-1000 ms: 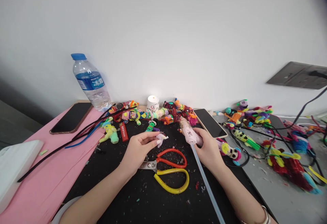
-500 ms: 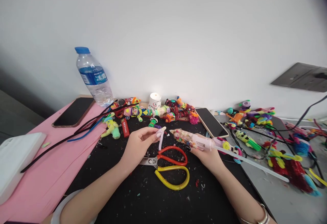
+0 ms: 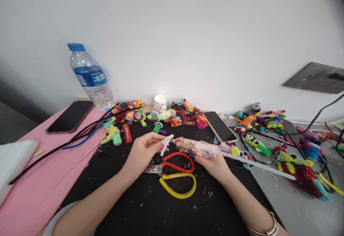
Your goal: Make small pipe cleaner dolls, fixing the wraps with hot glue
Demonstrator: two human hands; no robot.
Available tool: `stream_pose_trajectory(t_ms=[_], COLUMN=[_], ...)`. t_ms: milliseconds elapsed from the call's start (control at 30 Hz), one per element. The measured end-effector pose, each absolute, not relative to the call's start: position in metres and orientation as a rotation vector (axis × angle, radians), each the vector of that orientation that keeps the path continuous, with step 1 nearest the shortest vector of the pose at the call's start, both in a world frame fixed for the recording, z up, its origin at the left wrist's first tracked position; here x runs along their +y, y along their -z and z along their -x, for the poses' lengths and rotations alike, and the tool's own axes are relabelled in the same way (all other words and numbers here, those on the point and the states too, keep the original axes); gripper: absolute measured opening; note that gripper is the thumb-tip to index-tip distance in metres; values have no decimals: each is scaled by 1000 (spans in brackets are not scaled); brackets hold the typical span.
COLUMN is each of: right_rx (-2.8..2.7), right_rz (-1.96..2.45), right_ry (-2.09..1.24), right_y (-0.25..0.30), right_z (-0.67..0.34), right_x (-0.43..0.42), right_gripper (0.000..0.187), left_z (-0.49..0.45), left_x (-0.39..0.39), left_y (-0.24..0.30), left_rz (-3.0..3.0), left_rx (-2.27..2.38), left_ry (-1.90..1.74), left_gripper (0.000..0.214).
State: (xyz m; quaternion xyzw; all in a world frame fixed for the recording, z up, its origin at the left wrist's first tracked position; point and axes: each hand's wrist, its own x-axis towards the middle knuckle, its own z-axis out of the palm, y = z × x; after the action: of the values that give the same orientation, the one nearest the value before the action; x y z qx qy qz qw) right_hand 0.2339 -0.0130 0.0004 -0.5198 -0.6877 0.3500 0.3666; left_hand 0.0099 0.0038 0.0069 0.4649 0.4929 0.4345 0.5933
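My left hand [image 3: 143, 150] pinches a small pale pink pipe-cleaner piece [image 3: 166, 142] above the black mat [image 3: 150, 211]. My right hand [image 3: 212, 164] grips a pink hot glue gun [image 3: 195, 147] held level, its fluff-covered nozzle pointing left and almost touching the pink piece. A clear glue stick [image 3: 258, 165] juts out of the gun's back toward the right. Under both hands lie scissors [image 3: 174, 173] with one red and one yellow handle.
A water bottle [image 3: 90, 79] and a dark phone [image 3: 70, 117] are at the back left on pink paper [image 3: 40, 182]. A lit candle [image 3: 160, 103], colourful pipe-cleaner figures [image 3: 182, 116], a second phone [image 3: 219, 125], black cables [image 3: 271, 135] and more figures [image 3: 292, 157] crowd the back and right.
My right hand has swung the glue gun from pointing away to lying level, nozzle toward the pink piece. My left hand turned the piece upright and kept hold of it.
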Motion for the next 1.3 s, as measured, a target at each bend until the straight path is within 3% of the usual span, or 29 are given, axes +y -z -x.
stream_pose_trajectory(t_ms=[1300], right_rx=[-1763], right_rz=[1374], right_ry=[-869], right_y=[4], right_z=[-236], right_x=[-13], right_gripper=[14], left_z=[-13], left_x=[2], left_y=[-12], left_rz=[-1107], left_rx=[1228], left_ry=[-996], left_gripper=[20])
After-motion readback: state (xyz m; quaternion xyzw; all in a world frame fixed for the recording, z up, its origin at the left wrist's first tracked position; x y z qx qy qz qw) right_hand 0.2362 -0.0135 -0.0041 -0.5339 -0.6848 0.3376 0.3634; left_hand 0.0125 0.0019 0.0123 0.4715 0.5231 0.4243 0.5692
